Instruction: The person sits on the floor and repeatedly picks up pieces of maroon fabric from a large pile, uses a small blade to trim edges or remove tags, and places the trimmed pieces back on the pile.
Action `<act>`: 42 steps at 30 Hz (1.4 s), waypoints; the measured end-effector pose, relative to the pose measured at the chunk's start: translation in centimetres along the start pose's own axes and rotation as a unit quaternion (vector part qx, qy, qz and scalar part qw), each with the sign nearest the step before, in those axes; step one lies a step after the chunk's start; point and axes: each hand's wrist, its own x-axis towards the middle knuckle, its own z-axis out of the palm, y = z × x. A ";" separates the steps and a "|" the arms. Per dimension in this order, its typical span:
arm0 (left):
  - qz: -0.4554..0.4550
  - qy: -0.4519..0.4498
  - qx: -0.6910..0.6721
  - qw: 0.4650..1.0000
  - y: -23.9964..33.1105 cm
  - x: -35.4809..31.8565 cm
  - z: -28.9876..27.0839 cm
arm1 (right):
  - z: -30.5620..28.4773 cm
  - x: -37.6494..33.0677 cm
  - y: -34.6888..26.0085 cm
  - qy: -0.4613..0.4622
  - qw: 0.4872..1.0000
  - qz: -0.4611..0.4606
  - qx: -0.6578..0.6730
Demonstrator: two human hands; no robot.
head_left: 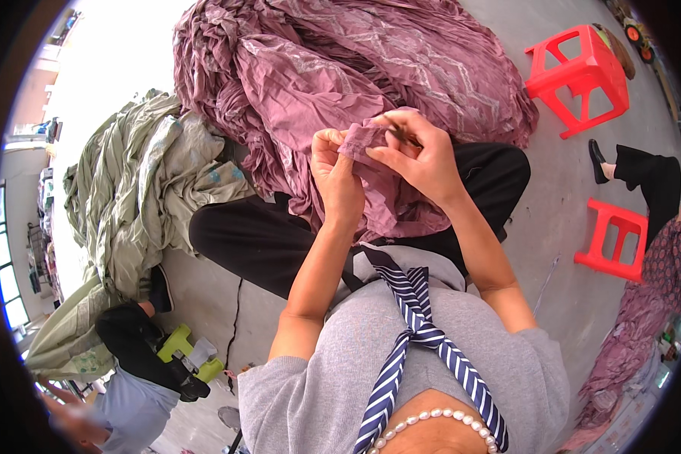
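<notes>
A big heap of crumpled mauve patterned fabric [356, 68] lies over my lap and the floor ahead. My left hand [337, 178] pinches a bunched edge of this fabric, thumb on top. My right hand [420, 151] grips the same edge from the right, and a thin dark tool, too small to identify, pokes out between its fingers. The two hands meet at the fold, held up above my black trousers [280, 242].
A pile of pale green fabric [140, 189] lies on the left. Two red plastic stools [583, 76] [617, 238] stand on the grey floor at right. Another person's leg and black shoe [599, 160] are near them. A second person crouches at lower left beside a yellow-green stool [181, 344].
</notes>
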 end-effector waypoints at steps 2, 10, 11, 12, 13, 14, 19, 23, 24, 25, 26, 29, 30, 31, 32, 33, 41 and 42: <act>-0.019 0.001 0.011 1.000 0.1 -0.1 0.0 | 0.3 0.3 0.2 0.025 0.999 -0.040 -0.015; -0.079 0.022 -0.056 0.995 1.2 1.9 -1.7 | -4.1 -2.9 -1.9 -0.424 0.905 -0.047 0.009; -0.077 0.016 -0.052 0.996 1.2 2.1 -1.6 | -3.3 -3.5 -1.6 -0.298 0.945 -0.116 -0.071; -0.077 0.012 -0.047 0.996 1.3 2.0 -1.4 | -2.8 -3.4 -1.6 -0.206 0.977 -0.030 -0.034; -0.076 0.008 -0.042 0.996 1.4 2.0 -1.1 | -2.7 -2.7 -1.7 -0.141 0.985 -0.063 -0.083; -0.075 0.007 -0.038 0.996 1.7 1.8 -0.6 | -2.4 -1.6 -2.3 -0.077 0.984 -0.093 -0.131; 0.068 -0.006 0.193 0.979 2.5 3.0 0.4 | -1.7 -0.5 1.1 -0.024 0.974 -0.128 -0.185; 0.037 -0.066 0.469 0.880 3.7 4.3 0.0 | -3.7 0.1 0.9 -0.032 0.993 0.047 0.103; 0.013 -0.068 0.463 0.884 3.6 4.4 0.2 | -4.3 0.5 0.4 -0.050 0.984 0.075 0.152; -0.011 -0.070 0.457 0.886 3.6 4.6 0.2 | -4.5 1.0 0.1 -0.043 0.987 0.058 0.142; -0.169 -0.088 0.283 0.940 4.0 5.2 0.0 | -5.1 1.4 0.3 -0.035 0.985 0.068 0.156; -0.227 -0.085 0.150 0.958 4.0 4.9 1.2 | -5.9 2.0 1.0 -0.005 0.988 0.054 0.145; -0.228 -0.050 0.148 0.961 3.9 4.5 2.0 | -6.2 2.1 0.9 -0.004 0.988 0.052 0.146; -0.229 -0.015 0.145 0.962 3.8 4.4 2.4 | -6.4 2.1 0.9 -0.004 0.988 0.050 0.147; -0.238 -0.068 0.134 0.959 3.8 4.6 2.0 | -6.4 2.1 0.9 0.001 0.988 0.048 0.145; -0.247 -0.121 0.123 0.953 3.7 5.0 1.1 | -6.4 2.0 0.8 0.006 0.989 0.046 0.143; -0.213 -0.142 0.196 0.947 3.3 4.7 1.5 | -6.5 2.0 0.8 0.010 0.993 0.023 0.114; -0.204 -0.140 0.178 0.952 3.2 4.6 1.5 | -6.2 2.1 1.1 0.006 0.996 0.002 0.093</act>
